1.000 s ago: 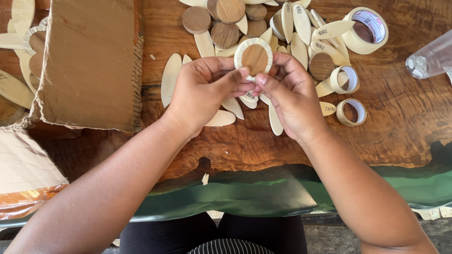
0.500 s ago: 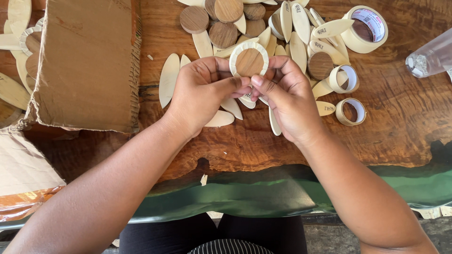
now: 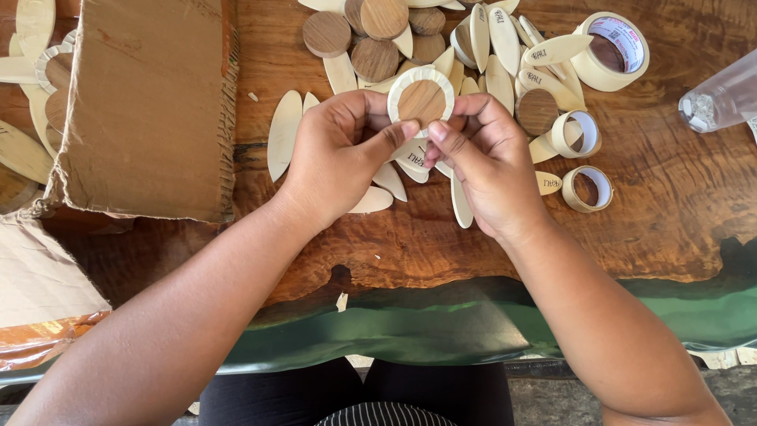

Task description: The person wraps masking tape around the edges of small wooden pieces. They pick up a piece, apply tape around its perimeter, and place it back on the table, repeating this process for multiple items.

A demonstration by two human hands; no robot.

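Disc (image 3: 422, 100) barely shifted; left hand (image 3: 339, 154), right hand (image 3: 485, 162) grips closed, pinching its tape-wrapped rim.

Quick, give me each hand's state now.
Left hand: closed on the round wooden disc.
Right hand: closed on the same disc.

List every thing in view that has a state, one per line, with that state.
Left hand: gripping the wooden disc.
Right hand: gripping the same disc.
Wooden disc: held off the table, pale tape round its rim.
Big tape roll: lying flat.
Cardboard sheet: lying flat, edges torn.
Plastic bottle: on its side.
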